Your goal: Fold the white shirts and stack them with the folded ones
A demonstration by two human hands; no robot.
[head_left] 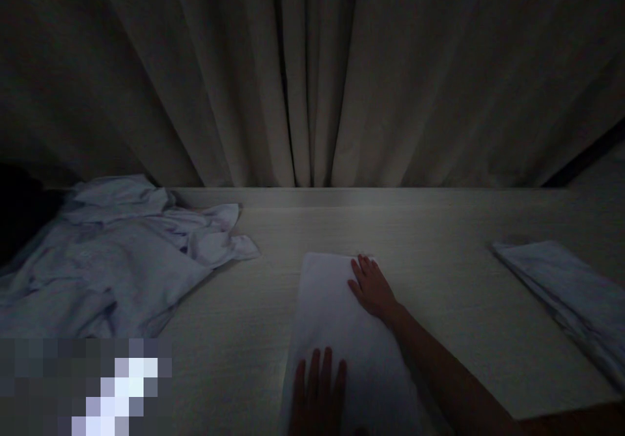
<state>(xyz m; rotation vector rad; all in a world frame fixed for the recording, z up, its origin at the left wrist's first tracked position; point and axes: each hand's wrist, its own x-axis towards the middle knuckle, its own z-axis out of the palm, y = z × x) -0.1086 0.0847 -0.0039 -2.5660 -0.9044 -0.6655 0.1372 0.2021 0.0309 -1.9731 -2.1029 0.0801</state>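
Observation:
A folded white cloth (336, 319) lies flat on the pale tabletop in front of me, its long side running away from me. My right hand (372, 285) rests on its far right corner, fingers stretched out and a little apart. Nearer to me, my left hand (319, 394) lies flat on the near part of the cloth with its fingers spread. Neither hand grips anything. The bottom edge of the picture cuts off the left palm and the near end of the cloth.
A crumpled heap of white cloth (122, 254) lies on the left of the pale tabletop (439, 228). Another folded white cloth (561, 286) lies at the right. Behind the table hang long curtains (400, 78). The light is dim, and the lower left corner is pixelated.

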